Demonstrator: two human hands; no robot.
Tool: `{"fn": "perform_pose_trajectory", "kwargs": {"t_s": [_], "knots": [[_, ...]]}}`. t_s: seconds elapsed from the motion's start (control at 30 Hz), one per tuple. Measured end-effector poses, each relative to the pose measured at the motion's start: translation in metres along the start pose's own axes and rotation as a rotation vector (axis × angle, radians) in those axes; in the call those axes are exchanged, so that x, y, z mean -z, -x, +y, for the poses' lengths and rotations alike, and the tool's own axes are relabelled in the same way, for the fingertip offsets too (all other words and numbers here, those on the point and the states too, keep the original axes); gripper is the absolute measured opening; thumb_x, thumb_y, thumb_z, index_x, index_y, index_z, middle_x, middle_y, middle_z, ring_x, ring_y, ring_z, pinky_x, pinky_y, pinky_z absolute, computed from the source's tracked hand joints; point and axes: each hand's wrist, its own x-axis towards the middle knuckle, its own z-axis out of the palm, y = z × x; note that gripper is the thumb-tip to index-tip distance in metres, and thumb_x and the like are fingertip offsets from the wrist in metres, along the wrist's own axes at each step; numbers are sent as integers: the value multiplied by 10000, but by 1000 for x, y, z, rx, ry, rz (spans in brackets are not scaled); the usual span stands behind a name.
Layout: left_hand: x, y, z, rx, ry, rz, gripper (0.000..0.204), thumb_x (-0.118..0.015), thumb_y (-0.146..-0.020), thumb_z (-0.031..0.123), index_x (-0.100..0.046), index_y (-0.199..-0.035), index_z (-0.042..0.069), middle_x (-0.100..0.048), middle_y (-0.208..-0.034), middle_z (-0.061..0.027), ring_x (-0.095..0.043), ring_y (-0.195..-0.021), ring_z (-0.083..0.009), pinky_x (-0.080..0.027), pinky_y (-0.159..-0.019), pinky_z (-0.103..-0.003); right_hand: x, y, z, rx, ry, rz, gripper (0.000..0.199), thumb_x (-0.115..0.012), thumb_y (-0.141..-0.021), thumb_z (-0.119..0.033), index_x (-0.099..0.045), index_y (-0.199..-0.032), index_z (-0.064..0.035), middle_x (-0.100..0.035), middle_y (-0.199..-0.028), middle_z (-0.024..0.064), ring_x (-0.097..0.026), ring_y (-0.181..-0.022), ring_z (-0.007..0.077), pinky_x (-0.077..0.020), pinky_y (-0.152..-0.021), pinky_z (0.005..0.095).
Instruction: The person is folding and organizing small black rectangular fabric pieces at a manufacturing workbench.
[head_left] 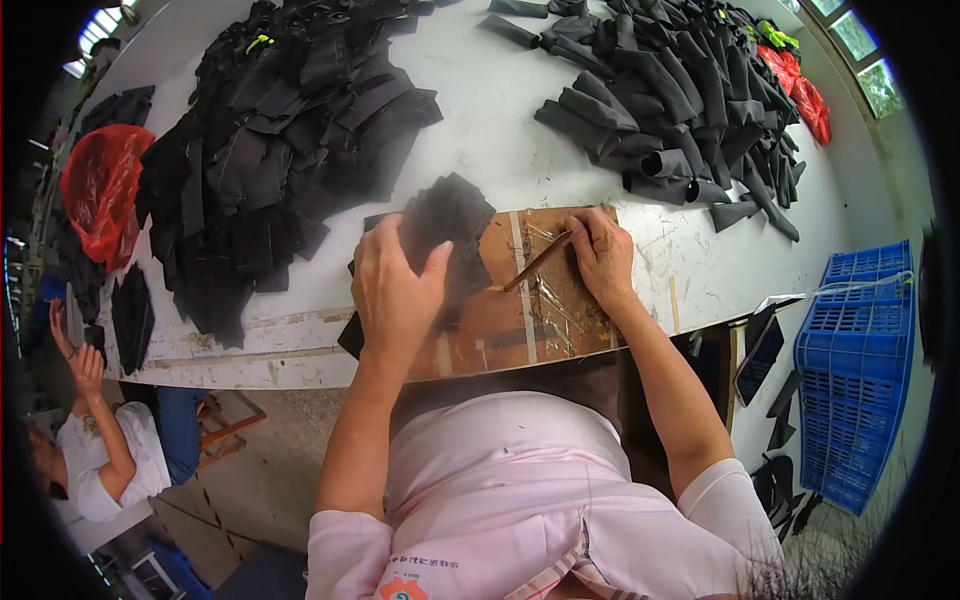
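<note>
- The left hand (395,285) is clenched on a flat, dark grey square of fabric (445,225), thumb on top and fingers curled under its near edge, lifting it slightly off the brown, tape-covered wooden work board (540,320) at the near edge of the white, scuffed table (500,130).
- The right hand (603,258) pinches a thin brown stick-like tool (540,260) between thumb and fingers (whether it is a brush or a plain stick I cannot tell), its tip angled down-left toward the board, just beside the fabric's right edge.
- To do this step well, I judge the fabric should be kept flat and taut over the board, with the left thumb pressing close to the edge being worked so that it does not shift, and the tool drawn in short, even strokes.
- The fabric piece lies under the left thumb and over the left fingers; the tool tip is near it but I cannot tell whether they touch.
- On the far left of the table lies a heap of flat black fabric pieces (280,130); on the far right, a pile of rolled black fabric tubes (680,90).
- A red plastic bag (100,190) sits at the table's left end, a blue plastic crate (860,360) stands at the right, and another person's raised hand (85,365) shows at lower left.
</note>
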Motion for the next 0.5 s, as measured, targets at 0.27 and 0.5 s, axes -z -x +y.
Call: {"fn": "perform_pose_trajectory", "kwargs": {"t_s": [0.27,0.5], "knots": [[-21,-1,-1,-55,-258,-70,68,-544,-758,56,-503,-752,2,-555,-750,-144,-551,-726,-323,-445,-655,-388,0,-2,-2,20,21,13,146,-525,-835,-146,-552,-802,-6,-562,-683,121,-548,-615,259,-419,-572,299],[14,1,-17,70,346,206,58,-487,-831,20,-518,-814,-26,-585,-726,-86,-569,-650,-190,-425,-570,-301,0,1,1,12,15,5,158,-521,-829,-189,-551,-784,-41,-587,-732,112,-561,-660,299,-432,-579,352]]}}
